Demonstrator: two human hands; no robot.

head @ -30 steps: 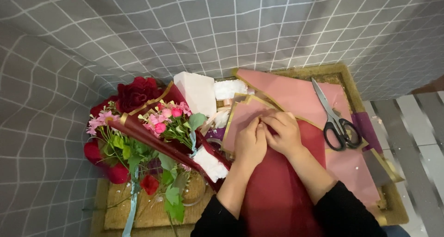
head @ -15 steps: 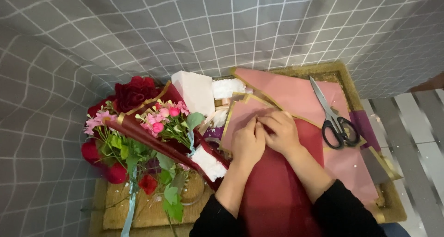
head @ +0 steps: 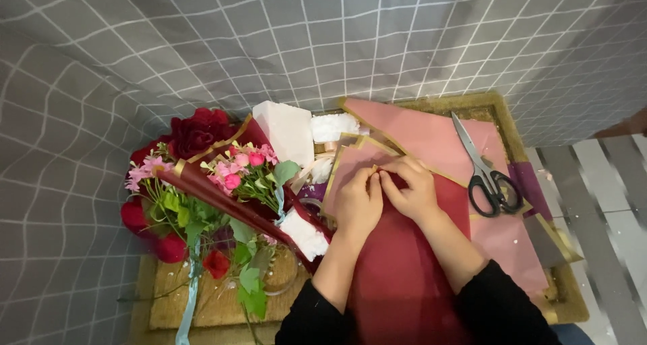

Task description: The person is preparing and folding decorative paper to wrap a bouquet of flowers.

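Compared with the earlier frames, we find almost nothing displaced: both hands stay pressed together at the same spot on the paper, and only the fingertips have shifted slightly along its edge. Our left hand (head: 358,203) and right hand (head: 410,191) meet fingertip to fingertip, each pinching the gold-trimmed upper edge of a dusty pink sheet of wrapping paper (head: 350,166). Both grips are closed on this edge, thumbs against forefingers. The pinched sheet lies near the middle of the tray, on top of a dark red sheet (head: 397,277) that runs down towards our body between the two black sleeves (head: 502,304).

To the right, a larger pink sheet (head: 424,133) spreads across the tray, and a pair of scissors (head: 486,170) with black handles rests on it, blades shut and pointing away from us, well apart from the right hand. A purple strip (head: 529,183) shows just beyond the handles.

To the left lies a bouquet (head: 202,176) of dark red roses, small pink flowers and green leaves, wrapped in dark red paper with a gold rim; a pale blue ribbon (head: 189,304) hangs from it. White foam blocks (head: 291,129) sit between the bouquet and the pinched sheet. Everything rests on a woven tan tray (head: 495,106), set on a grey checked cloth (head: 303,35).
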